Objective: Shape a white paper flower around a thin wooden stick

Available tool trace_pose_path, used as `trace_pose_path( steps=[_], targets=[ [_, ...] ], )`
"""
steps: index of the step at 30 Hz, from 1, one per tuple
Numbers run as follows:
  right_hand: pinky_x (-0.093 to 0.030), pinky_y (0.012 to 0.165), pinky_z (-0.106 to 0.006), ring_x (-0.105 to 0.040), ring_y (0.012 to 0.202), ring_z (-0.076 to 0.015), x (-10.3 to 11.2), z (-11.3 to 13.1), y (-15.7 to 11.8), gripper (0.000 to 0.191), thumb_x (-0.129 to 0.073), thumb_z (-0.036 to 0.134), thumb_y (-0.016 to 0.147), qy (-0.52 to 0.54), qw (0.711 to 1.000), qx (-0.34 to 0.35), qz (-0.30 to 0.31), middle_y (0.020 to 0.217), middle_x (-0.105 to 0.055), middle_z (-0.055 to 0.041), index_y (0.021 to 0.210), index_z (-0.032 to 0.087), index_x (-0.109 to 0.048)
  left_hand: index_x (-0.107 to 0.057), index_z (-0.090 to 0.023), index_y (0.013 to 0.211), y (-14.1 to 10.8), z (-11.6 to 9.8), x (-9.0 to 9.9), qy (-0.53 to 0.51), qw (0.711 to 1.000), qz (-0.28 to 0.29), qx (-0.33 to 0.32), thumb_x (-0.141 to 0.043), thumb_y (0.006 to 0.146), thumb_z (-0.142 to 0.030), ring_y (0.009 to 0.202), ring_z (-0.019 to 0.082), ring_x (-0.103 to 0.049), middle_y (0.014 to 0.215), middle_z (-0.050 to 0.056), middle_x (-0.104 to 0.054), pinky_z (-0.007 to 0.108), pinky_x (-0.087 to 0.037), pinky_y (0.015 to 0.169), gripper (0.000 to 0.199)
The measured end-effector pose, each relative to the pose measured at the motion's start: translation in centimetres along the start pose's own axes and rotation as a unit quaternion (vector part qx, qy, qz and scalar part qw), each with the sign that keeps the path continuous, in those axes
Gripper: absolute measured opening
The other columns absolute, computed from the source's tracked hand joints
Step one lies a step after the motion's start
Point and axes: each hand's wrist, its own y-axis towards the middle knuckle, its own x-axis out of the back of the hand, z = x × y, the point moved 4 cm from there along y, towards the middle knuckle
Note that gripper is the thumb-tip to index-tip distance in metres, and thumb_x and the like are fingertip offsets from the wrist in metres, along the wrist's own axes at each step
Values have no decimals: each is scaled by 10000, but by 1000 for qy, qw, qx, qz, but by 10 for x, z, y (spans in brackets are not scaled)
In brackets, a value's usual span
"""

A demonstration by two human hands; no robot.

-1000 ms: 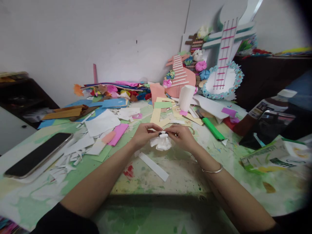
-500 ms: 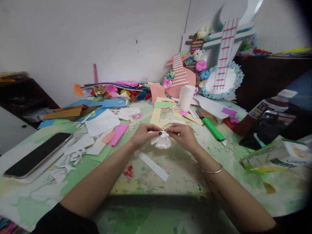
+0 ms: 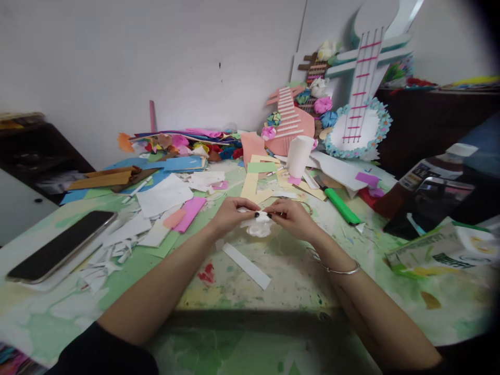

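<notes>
Head view: two bare forearms reach in from the near side over a paint-stained bench [image 3: 289,299], and the hands meet at the middle. Between them is a white paper bunch [image 3: 259,228], soft and ruffled, just beyond a loose white strip [image 3: 247,266] lying flat. The left hand [image 3: 230,214] pinches the bunch's far edge between thumb and fingers; the right hand [image 3: 294,219] pinches the same edge from the other side, the two thumbs (dark-nailed, and easy to spot against the white) close together. Whether the bunch rests on the bench or hangs just above it, I cannot tell.

The step seems to be gathering or shaping the paper at that pinched edge. To do it well, I would keep one hand firm on the gather while the other makes small, even tucks, pressing lightly, since thin paper like this would probably tear or flatten under a hard pull.

The gathered edge faces away from the person, and the ruffled folds spread toward the bench's near edge. The bunch is roundish, perhaps slightly longer from left to right, with no strong long axis. The strip's axis is clear: it slants from far left to near right.
</notes>
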Motion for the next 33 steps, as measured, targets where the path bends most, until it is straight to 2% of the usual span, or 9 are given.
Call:
trace_pose_path(
  steps=[5, 8, 10, 15, 22, 27, 33],
  targets=[
    [-384, 622, -208, -577, 694, -104, 3, -1, -1, 318, -515, 86, 780, 16, 999, -9, -51, 825, -658, -22, 969, 232, -724, -701, -126, 885, 2, 7, -3, -87, 996, -17, 8, -726, 631, -312, 729, 152, -614, 853, 73, -694, 233, -447, 647, 316],
    [-381, 599, -205, -565, 659, -96, 2, -6, -1, 300, -521, 102, 781, 31, 996, -36, -79, 821, -659, -23, 968, 218, -726, -626, -144, 1055, 2, 12, -7, -204, 978, -10, 46, -756, 583, -271, 721, 154, -622, 855, 64, -688, 253, -466, 660, 506],
    [-387, 607, -207, -569, 666, -99, 1, -11, 0, 296, -530, 96, 771, 35, 994, -60, -89, 830, -663, -27, 958, 207, -730, -575, -151, 1126, 1, 13, -11, -244, 968, 5, 58, -772, 535, -207, 713, 147, -620, 869, 57, -681, 249, -469, 654, 626],
    [-396, 618, -216, -575, 677, -108, -3, -17, 0, 293, -553, 101, 758, 40, 991, -78, -101, 816, -663, -19, 942, 237, -737, -590, -129, 1089, 1, 15, -15, -217, 975, 14, 51, -756, 480, -112, 718, 138, -611, 905, 56, -658, 231, -463, 653, 631],
    [-408, 622, -222, -581, 664, -110, -4, -17, -1, 285, -566, 111, 762, 17, 992, -57, -114, 800, -664, -14, 928, 264, -740, -591, -120, 1071, 2, 19, -16, -211, 976, 6, 56, -742, 486, -124, 727, 145, -608, 875, 55, -663, 234, -457, 660, 605],
    [-432, 654, -233, -606, 713, -127, -5, -17, -1, 267, -570, 104, 763, 4, 990, -62, -124, 830, -678, -30, 912, 241, -744, -583, -123, 1067, 2, 21, -16, -201, 978, 5, 52, -742, 508, -135, 725, 142, -605, 861, 47, -663, 234, -458, 656, 581],
    [-445, 679, -241, -620, 747, -135, -7, -18, -1, 272, -557, 98, 767, 13, 989, -60, -131, 846, -679, -37, 915, 230, -743, -592, -109, 1032, 2, 20, -16, -241, 968, -9, 65, -730, 478, -118, 688, 147, -611, 801, 45, -669, 243, -460, 639, 571]
  ],
)
